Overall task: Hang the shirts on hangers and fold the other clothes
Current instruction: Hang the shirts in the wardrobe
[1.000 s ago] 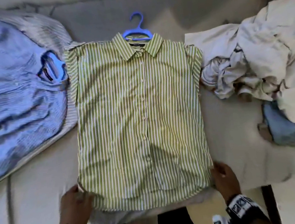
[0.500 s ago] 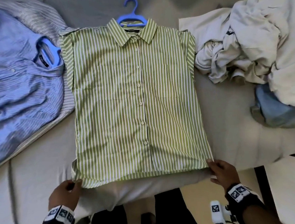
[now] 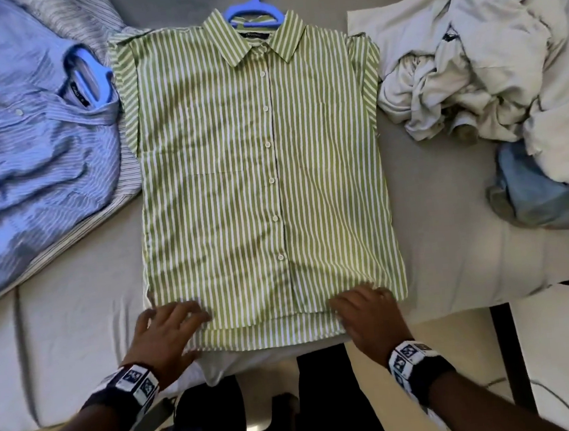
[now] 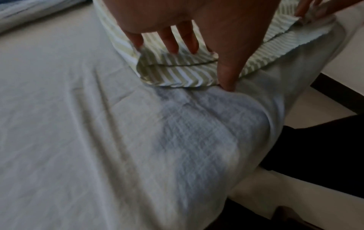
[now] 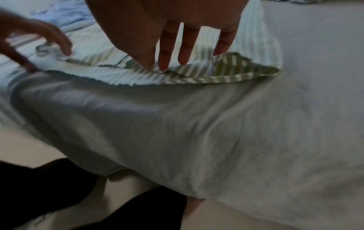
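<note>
Lying flat and buttoned on the bed (image 3: 79, 322), collar away from the person, the green striped shirt (image 3: 238, 171) fills the middle of the head view, with the hook of a blue hanger (image 3: 254, 10) poking out above its collar. Both hands are down at the hem. The left hand (image 3: 164, 335) sits on the near left corner, fingers (image 4: 171, 42) spread wide and fairly straight, tips touching the cloth; in the left wrist view the hem corner curls up under them and the thumb reaches down past the edge to the sheet. The right hand (image 3: 371, 314) covers the near right corner the same way, fingers (image 5: 167, 51) splayed and straight, tips resting on the stripes where the hem folds up in a small ridge. Neither hand is pinching anything that I can see, just open palms over fabric.

Off to the left, a blue striped shirt (image 3: 19, 152) lies spread out with a second blue hanger (image 3: 92, 77) showing in its neck opening, and a paler striped garment (image 3: 87, 23) peeks out beneath it. On the right, a crumpled heap of pale clothes (image 3: 470, 72) is piled on a pillow (image 3: 469, 254), with a light blue piece (image 3: 531, 187) tucked under its near edge
</note>
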`<state>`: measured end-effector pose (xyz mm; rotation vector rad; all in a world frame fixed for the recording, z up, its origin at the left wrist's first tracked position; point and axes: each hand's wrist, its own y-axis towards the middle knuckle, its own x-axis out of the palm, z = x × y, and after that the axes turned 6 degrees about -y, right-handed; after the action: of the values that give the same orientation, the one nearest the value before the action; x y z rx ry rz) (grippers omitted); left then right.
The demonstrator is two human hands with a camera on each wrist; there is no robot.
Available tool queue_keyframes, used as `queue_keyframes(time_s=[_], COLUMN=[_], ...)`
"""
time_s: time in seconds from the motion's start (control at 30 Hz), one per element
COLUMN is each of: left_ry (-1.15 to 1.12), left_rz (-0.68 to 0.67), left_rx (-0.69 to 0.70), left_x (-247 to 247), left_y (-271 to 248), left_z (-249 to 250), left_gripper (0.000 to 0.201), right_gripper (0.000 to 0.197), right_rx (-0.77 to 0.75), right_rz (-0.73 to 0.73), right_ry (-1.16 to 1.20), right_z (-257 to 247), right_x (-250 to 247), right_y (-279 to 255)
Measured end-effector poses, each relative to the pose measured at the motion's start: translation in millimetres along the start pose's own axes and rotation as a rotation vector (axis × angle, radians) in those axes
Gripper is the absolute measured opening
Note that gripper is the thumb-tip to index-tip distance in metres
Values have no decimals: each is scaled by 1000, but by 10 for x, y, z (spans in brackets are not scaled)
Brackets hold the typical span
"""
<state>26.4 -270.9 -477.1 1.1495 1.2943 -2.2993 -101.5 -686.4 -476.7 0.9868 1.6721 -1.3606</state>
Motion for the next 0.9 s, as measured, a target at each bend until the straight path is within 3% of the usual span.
queue_keyframes(time_s=[0.1, 0.27, 0.5, 0.9], left_ry=[-50, 16, -9, 34], left_rz=[55, 114, 167, 149], left_rx=[9, 6, 4, 109], left_x=[-9, -18, 23, 93], left_y=[-8, 88, 93, -178], left_z=[-6, 48, 37, -113], left_gripper=[53, 50, 35, 29], right_gripper=[41, 45, 19, 14], right_rx=[15, 25, 0, -96], right_rz=[-40, 53, 173, 136], right_ry=[-53, -126, -142, -89], right_z=[-87, -160, -263, -266], right_x=[97, 50, 58, 207], right_y=[-21, 131, 276, -41])
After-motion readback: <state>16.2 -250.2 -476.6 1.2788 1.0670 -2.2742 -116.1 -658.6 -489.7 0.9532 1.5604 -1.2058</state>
